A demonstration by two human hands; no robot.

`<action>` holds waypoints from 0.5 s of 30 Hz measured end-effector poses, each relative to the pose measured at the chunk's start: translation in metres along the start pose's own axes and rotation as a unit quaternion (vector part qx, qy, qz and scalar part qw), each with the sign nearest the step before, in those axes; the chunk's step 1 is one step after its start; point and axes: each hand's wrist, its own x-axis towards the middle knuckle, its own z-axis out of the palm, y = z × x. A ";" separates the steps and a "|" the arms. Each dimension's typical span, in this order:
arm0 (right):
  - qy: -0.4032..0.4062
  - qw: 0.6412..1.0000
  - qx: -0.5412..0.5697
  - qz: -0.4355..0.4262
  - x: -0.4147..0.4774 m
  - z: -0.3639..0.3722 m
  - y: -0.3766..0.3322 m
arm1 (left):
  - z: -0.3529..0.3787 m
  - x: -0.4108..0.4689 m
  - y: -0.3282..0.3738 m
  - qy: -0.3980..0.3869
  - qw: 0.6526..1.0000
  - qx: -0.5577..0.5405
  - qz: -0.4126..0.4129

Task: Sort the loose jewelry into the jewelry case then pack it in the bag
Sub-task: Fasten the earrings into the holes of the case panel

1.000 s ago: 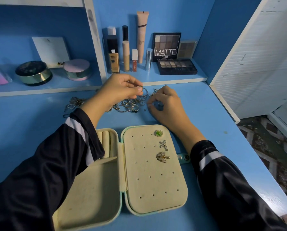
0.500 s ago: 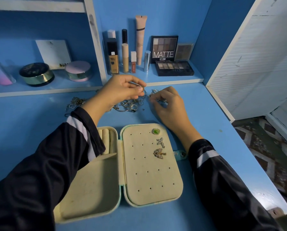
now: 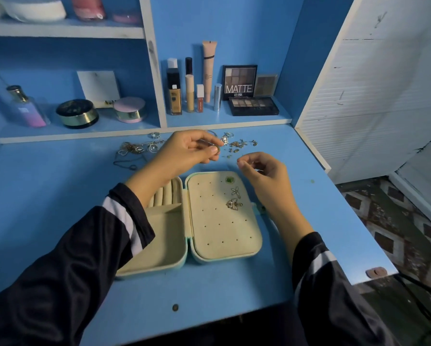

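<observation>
A mint jewelry case [image 3: 224,253] lies open on the blue desk, cream inside. Its right panel carries a green stud [image 3: 230,180] and two silver butterfly pieces [image 3: 234,199]. Ring rolls [image 3: 165,194] show in the left half, partly under my left sleeve. My left hand [image 3: 184,152] hovers above the case's far edge and pinches a small ring [image 3: 216,149] between thumb and fingers. My right hand [image 3: 262,171] is beside it, fingers curled, thumb and forefinger pinched together; what it holds is too small to tell. Loose jewelry [image 3: 237,143] and chains [image 3: 134,149] lie behind the hands.
Cosmetics bottles [image 3: 189,91], eyeshadow palettes [image 3: 252,106] and round compacts [image 3: 77,113] stand on the low shelf behind the desk. A white slatted panel [image 3: 374,96] borders the right side. The desk's right edge [image 3: 354,221] drops to a patterned floor.
Both hands have drawn back from the jewelry pile toward the case. My left hand has lifted a ring off the pile. The camera view has tilted and now shows more of the shelf.
</observation>
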 end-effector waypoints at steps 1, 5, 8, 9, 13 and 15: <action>-0.001 1.000 0.005 0.005 -0.006 -0.002 -0.001 | 0.002 -0.005 0.002 0.002 1.000 -0.002 -0.002; -0.006 1.000 0.001 0.022 -0.027 -0.007 -0.001 | 0.012 -0.022 0.007 0.006 0.999 -0.026 -0.017; -0.001 0.999 0.026 0.027 -0.040 -0.009 0.000 | 0.016 -0.032 0.009 0.009 0.999 -0.025 -0.024; 0.004 0.999 0.031 0.024 -0.044 -0.011 0.000 | 0.017 -0.035 0.010 0.009 0.999 -0.020 -0.025; 0.013 0.998 0.051 0.026 -0.057 -0.016 0.001 | 0.023 -0.047 0.011 0.003 1.000 -0.018 -0.015; 0.016 0.998 0.052 0.028 -0.062 -0.019 0.002 | 0.025 -0.052 0.011 -0.006 1.000 -0.006 -0.018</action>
